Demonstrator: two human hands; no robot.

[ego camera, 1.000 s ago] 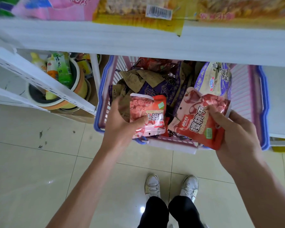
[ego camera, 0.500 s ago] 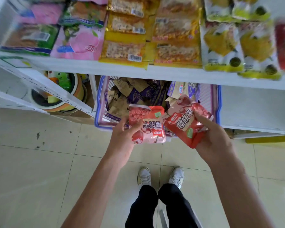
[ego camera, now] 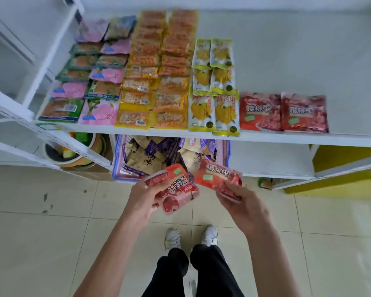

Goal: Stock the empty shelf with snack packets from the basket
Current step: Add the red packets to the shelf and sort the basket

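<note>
- A red snack packet point(ego camera: 177, 187) is gripped in the left hand point(ego camera: 141, 200), with the fingers curled round its left end. Its long axis runs from upper left to lower right, and its white characters are seen turned nearly upside down.
- A second red packet point(ego camera: 216, 179) is pinched at its lower right edge by the right hand point(ego camera: 242, 207). Its long axis lies left to right, dipping slightly to the right, and "樱桃干" is read upright on it above a small green label.
- Both packets are held above the floor tiles point(ego camera: 41, 243), just in front of the basket's near rim, with their inner corners close together.
- The basket point(ego camera: 116, 168), blue-rimmed with pink slatted walls, is set on the lower board under the shelf. Brown and purple packets point(ego camera: 150, 155) are heaped in it, and one is marked "味".
- On the white shelf point(ego camera: 308, 61), two matching red packets point(ego camera: 259, 112) are laid flat side by side, both lettered "樱桃干" the right way up.
- Left of these, six yellow mango packets point(ego camera: 201, 112) are set out in two columns of three.
- Further left, two overlapped columns of orange-yellow packets point(ego camera: 135, 116) with barcode labels are seen, then two columns of green and pink packets point(ego camera: 99, 112). Neither group can be counted through the blur.
- Two white shoes point(ego camera: 172, 239) and black trousers point(ego camera: 210, 271) are seen below.
</note>
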